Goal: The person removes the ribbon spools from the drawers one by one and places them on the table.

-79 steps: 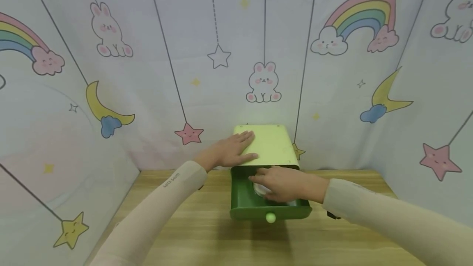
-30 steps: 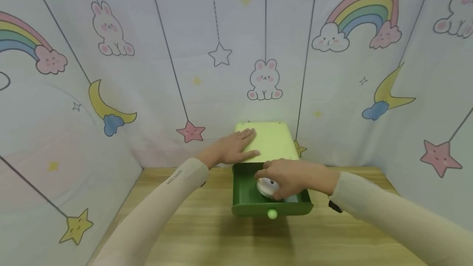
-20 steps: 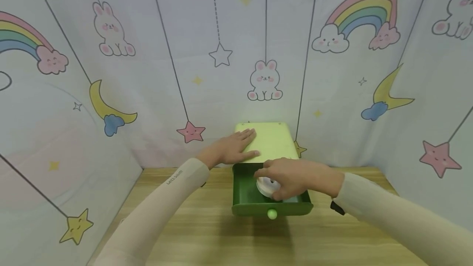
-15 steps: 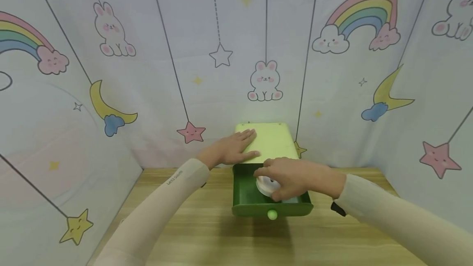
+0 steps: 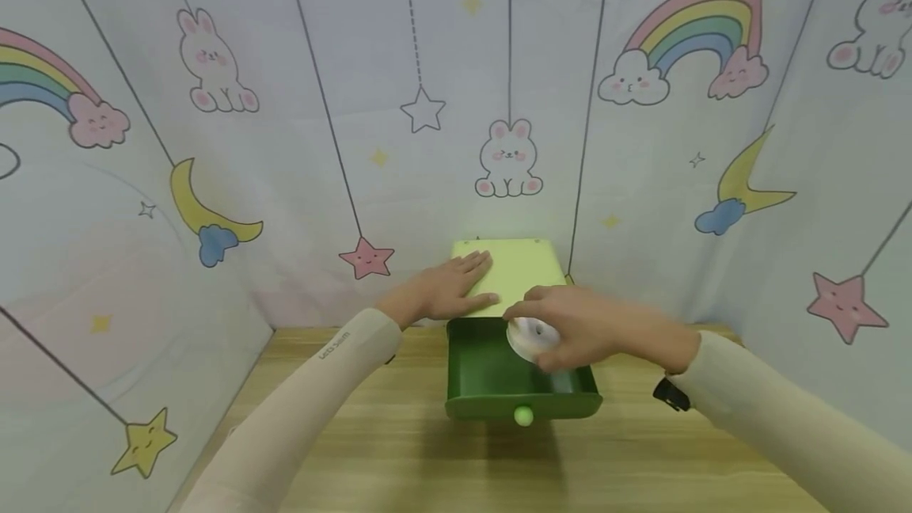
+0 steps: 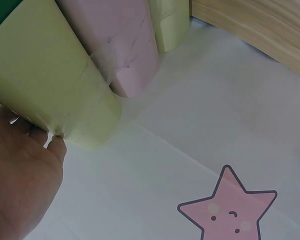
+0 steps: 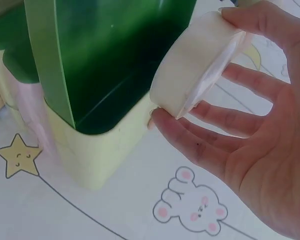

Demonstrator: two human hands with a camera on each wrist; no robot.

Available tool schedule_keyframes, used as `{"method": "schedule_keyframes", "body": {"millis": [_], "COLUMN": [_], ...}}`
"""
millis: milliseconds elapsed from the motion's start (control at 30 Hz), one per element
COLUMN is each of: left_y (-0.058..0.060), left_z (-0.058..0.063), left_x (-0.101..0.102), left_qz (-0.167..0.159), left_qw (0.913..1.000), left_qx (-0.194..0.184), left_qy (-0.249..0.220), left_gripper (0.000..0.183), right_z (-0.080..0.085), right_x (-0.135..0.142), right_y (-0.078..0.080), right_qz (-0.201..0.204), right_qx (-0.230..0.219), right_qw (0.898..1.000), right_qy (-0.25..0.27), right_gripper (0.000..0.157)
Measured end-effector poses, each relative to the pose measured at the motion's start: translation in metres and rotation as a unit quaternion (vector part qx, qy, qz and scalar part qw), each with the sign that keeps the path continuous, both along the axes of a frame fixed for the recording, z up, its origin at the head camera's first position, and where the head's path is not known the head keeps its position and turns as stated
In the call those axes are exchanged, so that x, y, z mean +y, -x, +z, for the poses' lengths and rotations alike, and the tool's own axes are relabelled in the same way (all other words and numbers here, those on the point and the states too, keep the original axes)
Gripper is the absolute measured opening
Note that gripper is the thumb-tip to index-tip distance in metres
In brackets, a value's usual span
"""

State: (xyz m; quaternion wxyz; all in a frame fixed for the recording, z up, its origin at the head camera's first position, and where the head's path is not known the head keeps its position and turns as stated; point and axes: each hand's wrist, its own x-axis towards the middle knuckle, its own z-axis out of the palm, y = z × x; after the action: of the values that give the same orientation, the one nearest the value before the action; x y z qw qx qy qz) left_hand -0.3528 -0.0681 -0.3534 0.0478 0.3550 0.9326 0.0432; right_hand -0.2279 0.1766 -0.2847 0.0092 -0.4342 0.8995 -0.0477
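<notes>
Left hand [image 5: 452, 290] spread flat on one yellow-topped cabinet [image 5: 530, 269], right hand [image 5: 584, 328] gripping one white roll [image 5: 523, 341], one green drawer [image 5: 480, 407] pulled out

Pale cream long sleeves cover both arms. The left sleeve [image 5: 285, 414], lower left of the frame, bears small dark lettering [image 5: 334, 345]; a black piece [image 5: 671, 394] shows beneath the right sleeve [image 5: 791, 423].

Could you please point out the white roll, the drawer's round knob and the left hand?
White roll [image 7: 186, 66], right wrist view: its outer side.
Round knob [image 5: 523, 416], head view: its front.
Left hand [image 5: 449, 290], head view: back of the hand.
</notes>
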Motion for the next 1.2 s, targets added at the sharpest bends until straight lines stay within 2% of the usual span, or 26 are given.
{"method": "schedule_keyframes", "body": {"millis": [200, 567, 967, 1200], "left_y": [0.000, 0.001, 0.001, -0.002], "left_z": [0.000, 0.000, 0.000, 0.000], "left_x": [0.001, 0.003, 0.000, -0.001], "left_qz": [-0.002, -0.007, -0.005, -0.005], "left_qw": [1.0000, 1.0000, 1.0000, 1.0000], "left_qx": [0.001, 0.002, 0.006, 0.003], "left_qy": [0.004, -0.003, 0.000, -0.007], "left_gripper": [0.095, 0.093, 0.092, 0.091], "right_z": [0.008, 0.015, 0.002, -0.013], "right_x": [0.015, 0.050, 0.078, 0.091], "right_y": [0.001, 0.008, 0.026, 0.033], "right_qz": [-0.001, -0.062, -0.095, -0.118], "right_qx": [0.015, 0.050, 0.053, 0.065], "right_qw": [1.000, 0.996, 0.992, 0.989], "right_qy": [0.021, 0.047, 0.069, 0.057], "right_gripper": [0.057, 0.054, 0.057, 0.057]}}
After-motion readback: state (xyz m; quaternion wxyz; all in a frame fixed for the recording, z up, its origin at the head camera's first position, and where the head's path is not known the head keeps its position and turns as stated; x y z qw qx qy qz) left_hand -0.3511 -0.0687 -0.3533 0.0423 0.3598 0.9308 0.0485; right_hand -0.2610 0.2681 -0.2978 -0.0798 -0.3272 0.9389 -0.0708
